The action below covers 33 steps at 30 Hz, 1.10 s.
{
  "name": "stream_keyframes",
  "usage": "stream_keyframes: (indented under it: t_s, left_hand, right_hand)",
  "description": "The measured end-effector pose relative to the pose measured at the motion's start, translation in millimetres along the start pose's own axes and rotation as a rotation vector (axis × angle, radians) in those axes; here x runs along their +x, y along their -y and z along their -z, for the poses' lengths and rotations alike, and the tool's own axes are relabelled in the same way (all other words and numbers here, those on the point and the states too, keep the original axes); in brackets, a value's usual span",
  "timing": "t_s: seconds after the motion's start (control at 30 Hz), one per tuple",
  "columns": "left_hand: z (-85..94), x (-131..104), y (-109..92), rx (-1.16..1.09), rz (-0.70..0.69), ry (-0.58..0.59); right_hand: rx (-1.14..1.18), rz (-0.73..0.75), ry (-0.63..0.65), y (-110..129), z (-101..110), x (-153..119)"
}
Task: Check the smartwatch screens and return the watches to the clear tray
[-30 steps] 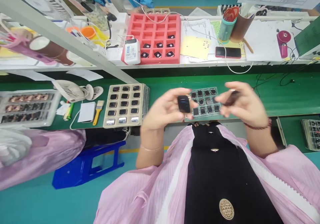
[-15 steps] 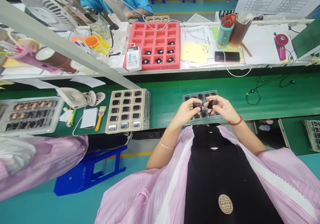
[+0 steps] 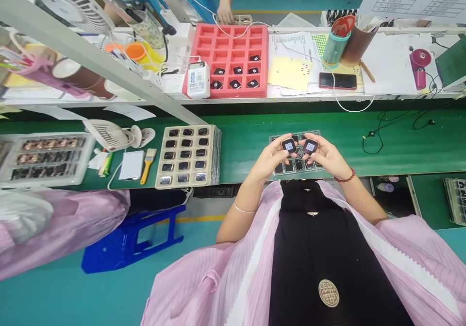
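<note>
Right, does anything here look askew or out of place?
Slightly: in the red tray, the nearest row's middle dark piece sits cornerwise in its pocket, not squared. Nothing stands out on the square devices in the left hand and right hand.

Bare green tabletop (image 3: 242, 148) is stretching between the stack of beige trays (image 3: 211, 144) and the clear tray (image 3: 291, 172), giving a hand room to pass. Another open stretch is running right of the clear tray, up to where a black cable (image 3: 371, 134) is lying in the way. The left hand (image 3: 271, 158) and right hand (image 3: 326, 156) are partly blocking the clear tray from above. A slanted post (image 3: 145, 84) is obstructing passage behind the beige trays.
</note>
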<state>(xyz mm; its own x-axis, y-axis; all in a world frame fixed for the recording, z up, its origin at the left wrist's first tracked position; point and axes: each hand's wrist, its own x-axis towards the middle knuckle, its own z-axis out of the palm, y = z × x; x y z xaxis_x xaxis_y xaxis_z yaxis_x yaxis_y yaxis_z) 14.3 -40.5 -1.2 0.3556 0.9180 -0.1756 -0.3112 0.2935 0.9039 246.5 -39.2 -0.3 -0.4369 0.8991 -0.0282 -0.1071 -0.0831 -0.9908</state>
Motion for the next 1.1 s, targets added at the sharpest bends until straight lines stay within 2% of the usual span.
stream_keyframes:
  t_s: [0.17,0.37,0.53,1.1]
  left_hand:
    - [10.3,-5,-3,-0.092,0.07,0.05]
    - [10.0,-2,10,-0.119,0.086,0.098]
    - [8.0,0,17,-0.121,0.084,0.142]
    - [4.6,1,20,-0.166,0.096,0.122]
  right_hand:
    - [0.229,-0.113,0.019,8,5,-1]
    - [0.375,-0.157,0.039,-2,6,2]
    - [0.383,-0.176,0.055,-9,2,5]
    - [0.325,-0.205,0.102,-8,10,6]
